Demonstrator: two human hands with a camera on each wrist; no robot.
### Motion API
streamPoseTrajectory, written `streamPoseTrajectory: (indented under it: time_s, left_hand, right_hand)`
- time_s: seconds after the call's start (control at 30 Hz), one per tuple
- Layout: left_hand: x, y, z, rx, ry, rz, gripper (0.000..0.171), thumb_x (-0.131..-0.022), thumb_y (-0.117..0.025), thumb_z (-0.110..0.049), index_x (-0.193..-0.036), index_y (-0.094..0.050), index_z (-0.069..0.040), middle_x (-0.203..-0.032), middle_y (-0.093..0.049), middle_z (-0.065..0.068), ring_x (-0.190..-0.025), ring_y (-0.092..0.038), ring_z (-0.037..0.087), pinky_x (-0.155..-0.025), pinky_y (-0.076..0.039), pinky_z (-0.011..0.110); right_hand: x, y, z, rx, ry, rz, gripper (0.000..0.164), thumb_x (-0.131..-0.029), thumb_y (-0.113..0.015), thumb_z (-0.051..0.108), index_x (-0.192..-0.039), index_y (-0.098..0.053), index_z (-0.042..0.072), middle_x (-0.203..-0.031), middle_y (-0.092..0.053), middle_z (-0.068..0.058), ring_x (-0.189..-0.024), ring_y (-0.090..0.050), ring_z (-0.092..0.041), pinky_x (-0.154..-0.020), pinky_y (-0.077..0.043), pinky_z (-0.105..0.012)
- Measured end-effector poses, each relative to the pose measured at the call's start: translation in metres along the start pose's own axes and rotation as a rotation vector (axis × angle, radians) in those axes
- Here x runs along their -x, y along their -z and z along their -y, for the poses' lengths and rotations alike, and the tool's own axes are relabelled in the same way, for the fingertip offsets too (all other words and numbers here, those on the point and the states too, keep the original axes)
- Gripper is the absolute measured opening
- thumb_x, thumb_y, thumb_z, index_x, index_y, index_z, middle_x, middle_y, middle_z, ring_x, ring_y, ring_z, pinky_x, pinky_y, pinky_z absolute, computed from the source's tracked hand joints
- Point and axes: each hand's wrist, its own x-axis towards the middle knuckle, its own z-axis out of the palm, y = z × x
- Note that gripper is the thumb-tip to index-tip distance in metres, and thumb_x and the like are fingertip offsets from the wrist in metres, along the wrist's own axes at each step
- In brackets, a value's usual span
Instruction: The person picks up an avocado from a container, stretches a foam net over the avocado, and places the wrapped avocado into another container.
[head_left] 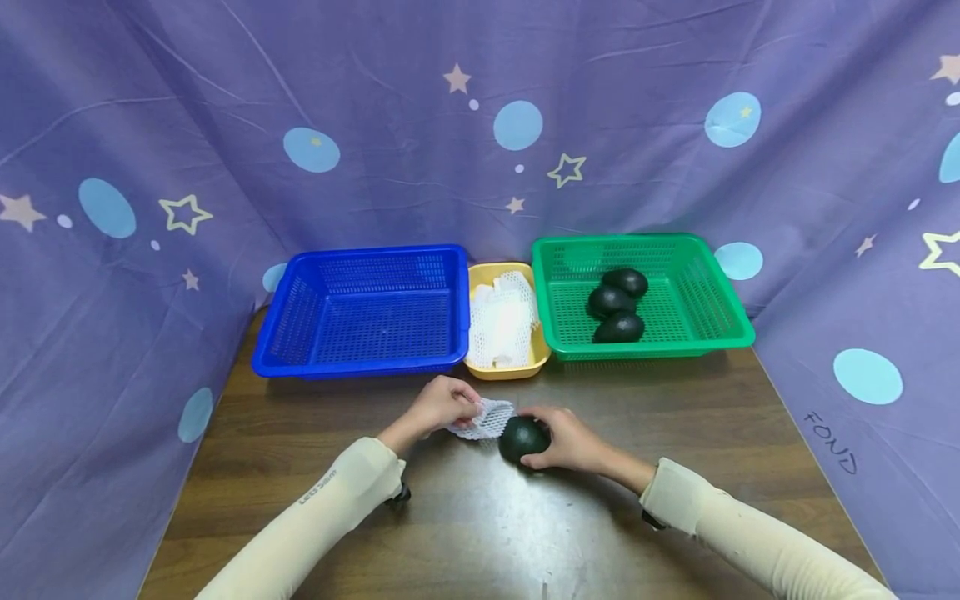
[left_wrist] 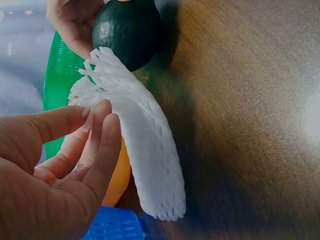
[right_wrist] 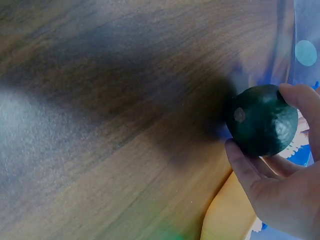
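Note:
My left hand (head_left: 447, 406) pinches the edge of a white foam fruit net (head_left: 489, 419) between thumb and fingertips. In the left wrist view the foam net (left_wrist: 150, 150) is a flattened mesh sleeve, its frayed open end towards the avocado. My right hand (head_left: 567, 439) grips a dark green avocado (head_left: 522, 440), thumb on one side and fingers on the other. The right wrist view shows the avocado (right_wrist: 262, 120) with its round stem scar facing the camera. Avocado and net end are right beside each other, low over the wooden table (head_left: 480, 525).
Behind the hands stands a yellow basket (head_left: 508, 374) holding several white foam nets (head_left: 504, 321). To its left is a blue basket (head_left: 360, 368). On its right, a green basket (head_left: 723, 333) holds three avocados (head_left: 619, 327). A purple patterned curtain (head_left: 420, 192) surrounds the table.

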Motion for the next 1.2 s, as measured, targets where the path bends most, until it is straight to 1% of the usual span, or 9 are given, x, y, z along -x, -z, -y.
streamPoseTrajectory:
  time_s: [0.17, 0.27, 0.43, 0.57, 0.7, 0.8, 0.93, 1.1, 1.2]
  left_hand:
    - [-0.003, -0.001, -0.001, 0.001, 0.014, 0.004, 0.008, -0.087, -0.075, 0.000, -0.091, -0.072, 0.005, -0.070, -0.071, 0.007, -0.055, -0.063, 0.010, -0.056, -0.059, 0.025]
    - [-0.004, -0.002, -0.001, 0.009, 0.015, 0.000, 0.007, -0.087, -0.074, 0.000, -0.090, -0.072, 0.006, -0.069, -0.071, 0.006, -0.055, -0.063, 0.010, -0.056, -0.059, 0.025]
    - [-0.006, -0.003, 0.000, 0.016, 0.020, -0.003, 0.006, -0.087, -0.074, 0.001, -0.090, -0.071, 0.006, -0.070, -0.072, 0.006, -0.055, -0.063, 0.010, -0.057, -0.060, 0.026]
    - [-0.006, -0.004, 0.001, 0.016, 0.027, -0.007, 0.006, -0.087, -0.074, 0.001, -0.089, -0.071, 0.005, -0.072, -0.073, 0.008, -0.055, -0.064, 0.010, -0.057, -0.060, 0.026]
    - [-0.007, -0.004, 0.001, 0.012, 0.024, -0.010, 0.005, -0.087, -0.073, 0.001, -0.089, -0.071, 0.005, -0.074, -0.074, 0.011, -0.056, -0.065, 0.011, -0.058, -0.060, 0.027]
    - [-0.007, -0.005, 0.002, 0.012, 0.023, -0.013, 0.005, -0.087, -0.073, 0.001, -0.089, -0.071, 0.005, -0.074, -0.074, 0.011, -0.056, -0.064, 0.010, -0.058, -0.060, 0.027]
    - [-0.009, -0.007, 0.004, 0.019, 0.023, -0.016, 0.006, -0.087, -0.073, 0.000, -0.089, -0.071, 0.005, -0.072, -0.072, 0.009, -0.056, -0.064, 0.010, -0.056, -0.059, 0.024]
    - [-0.010, -0.009, 0.005, 0.025, 0.014, -0.030, 0.006, -0.087, -0.074, -0.001, -0.087, -0.071, 0.004, -0.069, -0.071, 0.008, -0.055, -0.062, 0.010, -0.054, -0.057, 0.023]
    - [-0.010, -0.010, 0.004, 0.031, 0.011, -0.041, 0.006, -0.086, -0.074, 0.000, -0.087, -0.071, 0.004, -0.068, -0.070, 0.007, -0.055, -0.062, 0.010, -0.054, -0.057, 0.023]
  right_hand:
    - [0.000, 0.002, -0.001, -0.012, 0.001, -0.029, 0.068, -0.072, -0.090, 0.017, -0.130, -0.063, -0.003, -0.120, -0.072, -0.015, -0.104, -0.068, -0.023, -0.089, -0.058, -0.036]
    - [-0.001, 0.008, -0.001, -0.012, 0.002, -0.057, 0.067, -0.072, -0.089, 0.017, -0.130, -0.063, -0.005, -0.120, -0.072, -0.017, -0.103, -0.068, -0.025, -0.086, -0.059, -0.034]
    - [-0.002, 0.021, -0.002, -0.015, -0.022, -0.102, 0.068, -0.073, -0.088, 0.018, -0.131, -0.062, -0.004, -0.123, -0.070, -0.020, -0.105, -0.068, -0.028, -0.084, -0.060, -0.035]
    - [-0.003, 0.031, 0.002, -0.053, -0.056, -0.117, 0.069, -0.076, -0.087, 0.020, -0.135, -0.060, -0.002, -0.127, -0.067, -0.019, -0.108, -0.066, -0.028, -0.085, -0.060, -0.037]
    - [-0.007, 0.037, 0.008, -0.080, -0.054, -0.128, 0.069, -0.078, -0.086, 0.021, -0.138, -0.059, 0.000, -0.129, -0.066, -0.018, -0.112, -0.065, -0.028, -0.088, -0.060, -0.040]
    - [-0.009, 0.037, 0.015, -0.100, -0.040, -0.126, 0.070, -0.079, -0.085, 0.022, -0.140, -0.058, 0.001, -0.131, -0.066, -0.017, -0.113, -0.064, -0.028, -0.090, -0.060, -0.040]
    - [-0.011, 0.033, 0.022, -0.140, -0.032, -0.111, 0.069, -0.079, -0.085, 0.021, -0.139, -0.058, 0.001, -0.131, -0.067, -0.016, -0.113, -0.065, -0.028, -0.090, -0.060, -0.038]
    - [-0.012, 0.024, 0.023, -0.151, -0.024, -0.087, 0.064, -0.078, -0.086, 0.021, -0.135, -0.061, 0.004, -0.127, -0.069, -0.014, -0.110, -0.066, -0.026, -0.088, -0.061, -0.035]
    - [-0.011, 0.019, 0.023, -0.146, -0.008, -0.068, 0.064, -0.078, -0.086, 0.022, -0.133, -0.062, 0.003, -0.124, -0.070, -0.014, -0.108, -0.067, -0.026, -0.086, -0.060, -0.032]
